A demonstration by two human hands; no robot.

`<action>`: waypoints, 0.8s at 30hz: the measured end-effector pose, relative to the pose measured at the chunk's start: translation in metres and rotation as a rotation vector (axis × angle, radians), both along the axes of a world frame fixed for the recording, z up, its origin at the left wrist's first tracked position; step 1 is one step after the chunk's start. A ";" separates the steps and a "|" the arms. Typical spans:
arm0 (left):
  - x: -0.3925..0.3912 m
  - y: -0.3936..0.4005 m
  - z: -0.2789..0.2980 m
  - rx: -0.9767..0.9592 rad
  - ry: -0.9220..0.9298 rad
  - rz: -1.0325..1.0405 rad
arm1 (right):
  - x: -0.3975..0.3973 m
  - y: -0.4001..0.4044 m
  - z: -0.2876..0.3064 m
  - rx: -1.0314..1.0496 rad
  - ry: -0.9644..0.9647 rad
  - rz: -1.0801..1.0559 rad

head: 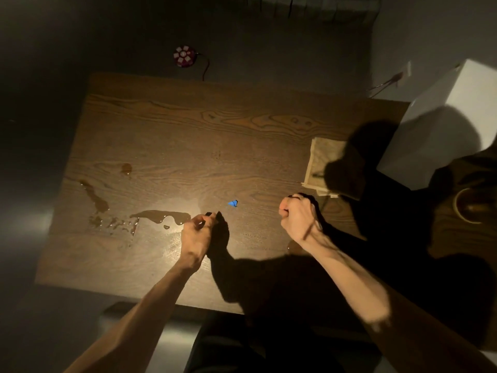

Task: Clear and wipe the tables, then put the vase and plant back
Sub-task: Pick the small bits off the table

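While both hands hovered low over the wooden surface (pixel 188 125), the left hand (pixel 197 235) pinched a small dark scrap (pixel 208 214), and the right hand (pixel 297 216) was curled tight round something dark I couldn't make out. Brown spills (pixel 158 215) pooled left; a blue scrap (pixel 233 203) lay between. Farther right sat a folded cloth (pixel 321 160), beside a white box (pixel 441 125).

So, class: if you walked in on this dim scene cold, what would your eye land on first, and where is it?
Probably the brown spill glistening on the left of the wooden table, lit brightly beside the left hand. Next, the tiny blue scrap between the two hands stands out against the dark wood. The folded beige cloth waits near the right edge, beyond the clenched right hand.
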State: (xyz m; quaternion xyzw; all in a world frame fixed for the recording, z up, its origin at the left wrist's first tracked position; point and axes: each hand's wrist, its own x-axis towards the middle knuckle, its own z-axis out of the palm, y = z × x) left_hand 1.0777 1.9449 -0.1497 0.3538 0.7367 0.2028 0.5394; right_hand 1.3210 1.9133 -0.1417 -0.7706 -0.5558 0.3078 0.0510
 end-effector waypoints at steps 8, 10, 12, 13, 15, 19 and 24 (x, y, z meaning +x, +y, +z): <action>-0.050 -0.054 0.016 0.011 0.033 0.015 | -0.040 0.010 0.010 0.012 0.187 -0.070; -0.060 -0.062 0.013 0.019 0.074 0.026 | -0.061 0.026 0.005 0.045 0.195 -0.022; -0.066 -0.067 0.010 0.032 0.107 0.026 | -0.076 0.041 0.000 0.072 0.179 -0.004; -0.069 -0.071 0.006 0.046 0.117 0.031 | -0.083 0.047 -0.002 0.071 0.170 -0.002; -0.073 -0.079 -0.002 0.057 0.156 0.016 | -0.092 0.052 -0.009 0.053 0.169 -0.002; -0.075 -0.087 -0.012 0.084 0.281 -0.052 | -0.099 0.050 -0.015 0.063 0.133 0.003; -0.088 -0.095 -0.023 0.101 0.360 -0.193 | -0.100 0.039 -0.016 0.026 0.118 0.015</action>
